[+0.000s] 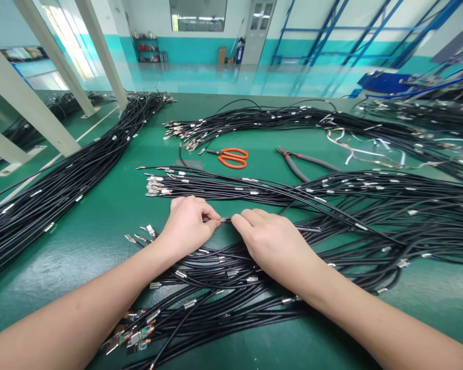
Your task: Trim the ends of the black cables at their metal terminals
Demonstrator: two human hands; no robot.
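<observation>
My left hand (189, 226) pinches the metal end of a black cable (226, 220) between thumb and fingertips. Just right of it, my right hand (272, 244) is closed on the same cable, with a short stretch showing between the two hands. A slim dark tool or tube (308, 229) sticks out beyond my right hand; its kind I cannot make out. Under both hands lies a loose bundle of black cables (216, 267) with white labels and metal terminals (139, 336). Behind them rests a straighter cable bundle (216, 189), its terminals at the left end.
Orange-handled scissors (233, 158) and grey-handled pliers (301, 162) lie on the green table (119, 216) beyond the bundles. More cables (273, 119) stretch along the back, and a thick bundle (96, 169) runs down the left beside pale posts (46, 97). White strips (355, 149) lie at right.
</observation>
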